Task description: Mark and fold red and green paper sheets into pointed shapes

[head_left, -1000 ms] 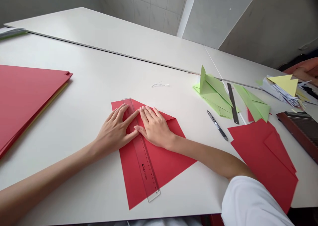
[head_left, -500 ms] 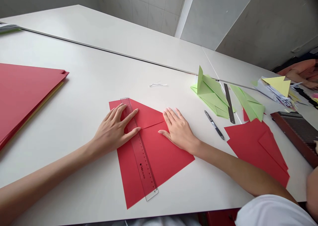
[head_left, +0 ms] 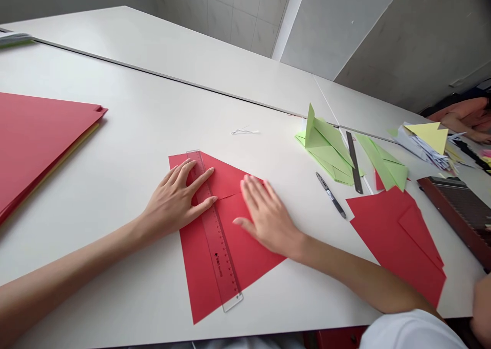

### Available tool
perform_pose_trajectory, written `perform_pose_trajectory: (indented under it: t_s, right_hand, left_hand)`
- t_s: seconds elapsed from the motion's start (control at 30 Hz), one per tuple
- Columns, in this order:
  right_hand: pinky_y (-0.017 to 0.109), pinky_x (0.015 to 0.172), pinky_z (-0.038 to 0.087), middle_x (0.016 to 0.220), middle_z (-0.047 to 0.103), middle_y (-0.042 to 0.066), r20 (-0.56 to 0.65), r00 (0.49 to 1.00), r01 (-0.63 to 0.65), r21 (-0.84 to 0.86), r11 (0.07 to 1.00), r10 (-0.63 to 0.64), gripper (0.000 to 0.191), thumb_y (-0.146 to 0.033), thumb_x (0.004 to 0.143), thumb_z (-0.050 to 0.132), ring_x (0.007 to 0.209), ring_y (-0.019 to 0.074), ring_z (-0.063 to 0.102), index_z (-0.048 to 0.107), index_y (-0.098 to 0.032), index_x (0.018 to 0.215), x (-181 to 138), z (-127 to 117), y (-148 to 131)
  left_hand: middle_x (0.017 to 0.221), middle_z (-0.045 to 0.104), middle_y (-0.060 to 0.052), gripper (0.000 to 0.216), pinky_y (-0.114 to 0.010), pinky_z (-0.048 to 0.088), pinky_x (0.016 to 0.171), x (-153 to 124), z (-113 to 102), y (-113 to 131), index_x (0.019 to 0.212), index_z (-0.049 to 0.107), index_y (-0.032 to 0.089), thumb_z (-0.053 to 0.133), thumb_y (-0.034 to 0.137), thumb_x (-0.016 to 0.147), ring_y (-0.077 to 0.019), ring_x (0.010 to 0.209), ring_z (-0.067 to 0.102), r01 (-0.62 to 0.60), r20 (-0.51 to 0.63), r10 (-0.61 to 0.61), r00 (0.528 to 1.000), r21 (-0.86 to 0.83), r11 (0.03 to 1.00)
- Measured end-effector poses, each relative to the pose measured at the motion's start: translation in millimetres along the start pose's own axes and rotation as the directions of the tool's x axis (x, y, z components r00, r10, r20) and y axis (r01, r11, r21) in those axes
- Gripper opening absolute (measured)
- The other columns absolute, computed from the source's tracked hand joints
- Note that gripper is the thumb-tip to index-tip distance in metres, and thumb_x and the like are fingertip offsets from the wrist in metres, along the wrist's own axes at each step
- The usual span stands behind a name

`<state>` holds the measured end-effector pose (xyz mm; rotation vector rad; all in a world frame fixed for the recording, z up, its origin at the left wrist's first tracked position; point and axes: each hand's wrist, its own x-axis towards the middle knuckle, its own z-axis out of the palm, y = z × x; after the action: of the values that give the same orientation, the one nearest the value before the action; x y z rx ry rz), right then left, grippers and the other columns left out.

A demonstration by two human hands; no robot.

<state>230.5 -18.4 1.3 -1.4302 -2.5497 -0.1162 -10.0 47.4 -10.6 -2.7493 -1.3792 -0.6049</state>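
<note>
A sheet of red paper (head_left: 257,246) with a folded flap at its top lies flat on the white table. Across its left part runs a clear plastic ruler (head_left: 220,254), its lower end jutting past the paper's bottom edge. My left hand (head_left: 174,198) rests with spread fingers over the ruler's upper half, pressing it against the paper. Flat over the right side of the paper, my right hand (head_left: 266,216) has its fingers stretched out and thumb apart; it holds nothing. It covers part of the flap's edge and is slightly blurred.
At the left lies a stack of large red sheets (head_left: 42,139). To the right are a pen (head_left: 330,195), folded green papers (head_left: 326,149), a dark ruler (head_left: 353,162), more red paper (head_left: 399,236) and a brown paper cutter (head_left: 456,216). Another person's arm (head_left: 466,118) shows at far right.
My right hand has slid left and slightly down over the red paper, toward the ruler. My left hand has stayed in place on the ruler.
</note>
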Motion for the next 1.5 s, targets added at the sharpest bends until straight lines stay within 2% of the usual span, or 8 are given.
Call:
perform_pose_trajectory:
  t_s: [0.1, 0.2, 0.47, 0.6, 0.9, 1.13, 1.37, 1.5]
  right_hand:
    - [0.044, 0.122, 0.02, 0.152, 0.033, 0.02, -0.019, 0.981, 0.194, 0.088, 0.977, -0.193, 0.081, -0.06, 0.097, 0.031, 0.145, 0.0279, 0.025, 0.029, 0.002, 0.148, 11.9, 3.6, -28.8]
    - [0.042, 0.122, 0.021, 0.15, 0.036, 0.023, -0.049, 0.974, 0.226, 0.076, 0.971, -0.223, 0.084, -0.062, 0.095, 0.033, 0.145, 0.0301, 0.025, 0.031, 0.004, 0.147, 21.1, 13.0, -38.8]
    - [0.043, 0.121, 0.023, 0.153, 0.026, 0.025, 0.043, 0.995, 0.088, 0.06, 0.994, -0.09, 0.087, -0.063, 0.096, 0.028, 0.146, 0.0312, 0.019, 0.027, 0.007, 0.147, 15.2, 14.9, -13.8]
    - [0.047, 0.12, 0.024, 0.152, 0.023, 0.03, 0.097, 0.995, -0.031, 0.019, 0.999, 0.029, 0.088, -0.062, 0.096, 0.029, 0.145, 0.0357, 0.017, 0.025, 0.01, 0.146, 9.0, 10.7, -6.4]
    - [0.05, 0.116, 0.03, 0.147, 0.032, 0.035, 0.048, 0.977, -0.203, -0.086, 0.975, 0.208, 0.083, -0.056, 0.097, 0.034, 0.142, 0.0394, 0.027, 0.034, 0.015, 0.141, 0.3, 14.0, 1.5]
    - [0.049, 0.115, 0.032, 0.146, 0.037, 0.032, 0.018, 0.939, -0.337, -0.131, 0.932, 0.342, 0.076, -0.052, 0.099, 0.031, 0.139, 0.0379, 0.034, 0.039, 0.013, 0.139, -13.8, 12.9, 10.3]
    - [0.046, 0.116, 0.032, 0.149, 0.04, 0.018, 0.095, 0.909, -0.412, 0.049, 0.91, 0.406, 0.063, -0.044, 0.103, 0.023, 0.141, 0.0276, 0.036, 0.039, 0.0, 0.144, -24.5, -4.1, 35.6]
    - [0.045, 0.119, 0.028, 0.152, 0.037, 0.014, 0.08, 0.929, -0.369, 0.111, 0.923, 0.362, 0.059, -0.04, 0.103, 0.027, 0.143, 0.0243, 0.031, 0.034, -0.004, 0.148, -24.5, 1.1, 40.8]
  left_hand:
    - [0.147, 0.043, -0.006, 0.073, -0.057, 0.05, 0.093, 0.7, -1.8, 0.9, 0.142, 0.043, 0.018, 0.019, 0.065, 0.092, -0.04, 0.132, 0.041, 0.011, 0.015, -0.011, 1.0, 0.008, 1.0]
    - [0.146, 0.044, -0.004, 0.072, -0.057, 0.051, 0.091, 1.4, -3.5, 1.7, 0.141, 0.044, 0.02, 0.016, 0.065, 0.092, -0.0376, 0.132, 0.042, 0.023, 0.029, -0.023, 0.999, 0.016, 1.0]
    - [0.148, 0.038, -0.004, 0.077, -0.055, 0.044, 0.102, 1.8, -5.3, 3.8, 0.143, 0.04, 0.021, 0.014, 0.07, 0.091, -0.036, 0.134, 0.04, 0.056, 0.053, -0.055, 0.997, -0.005, 0.998]
    - [0.149, 0.036, -0.01, 0.074, -0.058, 0.04, 0.107, 1.0, -3.3, 2.3, 0.146, 0.039, 0.022, 0.021, 0.069, 0.092, -0.0376, 0.134, 0.041, 0.055, 0.07, -0.055, 0.996, 0.005, 0.998]
    - [0.146, 0.033, -0.016, 0.071, -0.053, 0.033, 0.111, -0.3, 3.0, -2.8, 0.149, 0.035, 0.023, 0.027, 0.066, 0.093, -0.037, 0.135, 0.037, 0.037, 0.084, -0.042, 0.996, 0.055, 0.998]
    - [0.145, 0.035, -0.018, 0.07, -0.053, 0.032, 0.112, -1.5, 1.8, -2.4, 0.148, 0.037, 0.022, 0.029, 0.064, 0.093, -0.0369, 0.136, 0.036, 0.038, 0.087, -0.043, 0.995, 0.054, 0.998]
    - [0.146, 0.033, -0.017, 0.068, -0.053, 0.033, 0.111, -2.4, 4.2, -1.9, 0.148, 0.035, 0.024, 0.032, 0.062, 0.093, -0.0371, 0.136, 0.036, 0.038, 0.079, -0.042, 0.996, 0.056, 0.998]
    - [0.147, 0.031, -0.017, 0.068, -0.054, 0.034, 0.11, -2.9, 4.9, -2.0, 0.149, 0.034, 0.024, 0.033, 0.062, 0.093, -0.0378, 0.134, 0.038, 0.032, 0.066, -0.036, 0.997, 0.054, 0.998]
